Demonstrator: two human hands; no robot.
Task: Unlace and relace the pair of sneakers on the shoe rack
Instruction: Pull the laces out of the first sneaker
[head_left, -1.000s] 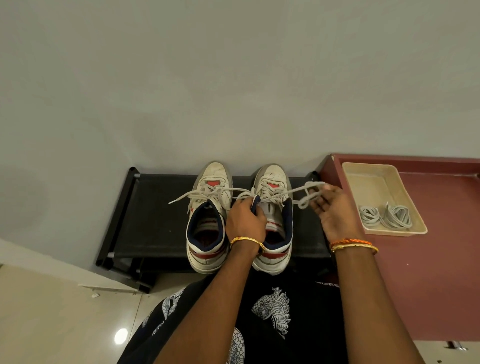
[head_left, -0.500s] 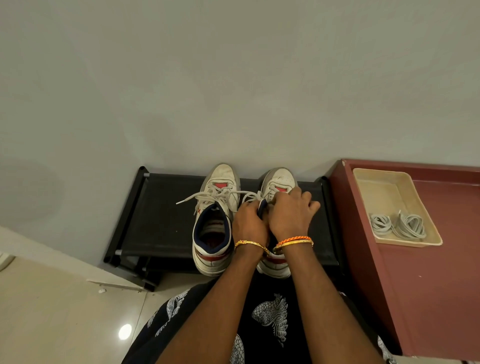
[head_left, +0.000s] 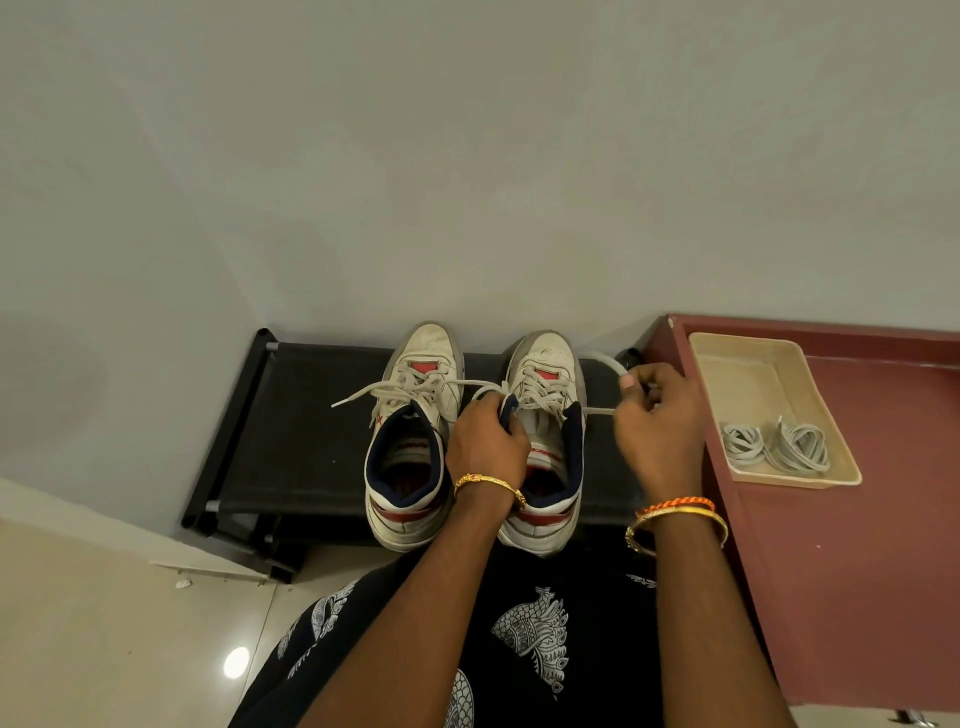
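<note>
Head view: right hand pinches lace; left hand grips sneaker.

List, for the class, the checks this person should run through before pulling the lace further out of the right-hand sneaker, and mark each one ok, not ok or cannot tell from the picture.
1. Left hand steadies the right-hand sneaker by its tongue: ok.
2. Right hand has a grip on the lace drawn out to the side: ok.
3. Knot fully undone on this sneaker: cannot tell, the hands cover part of it.
4. Left-hand sneaker is not snagged: not ok, its loose lace ends trail towards the left hand.
5. Both sneakers sit on the shoe rack: ok.
6. Spare laces wait in the tray: ok.
</note>
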